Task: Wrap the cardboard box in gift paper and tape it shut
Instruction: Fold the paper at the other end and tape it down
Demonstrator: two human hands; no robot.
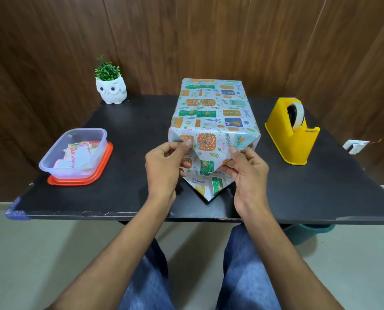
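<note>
Beside the clear tub (59,167) of paper scraps, our left hand (164,166) pinches the gift paper (206,175) folded down at the near end of the wrapped box (211,108), which stands mid-table. Our right hand (248,167) pinches the same flap, with the yellow tape dispenser (295,139) well to its right

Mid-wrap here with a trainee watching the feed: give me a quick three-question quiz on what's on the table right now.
1. True or false: the left hand holds the yellow tape dispenser.
2. What does the clear container stand on? A) a red lid B) a book C) a plate
3. Fill in: the right hand and the left both pinch the gift paper at its ____ end (near or far).
Key: 1 false; 2 A; 3 near.
</note>
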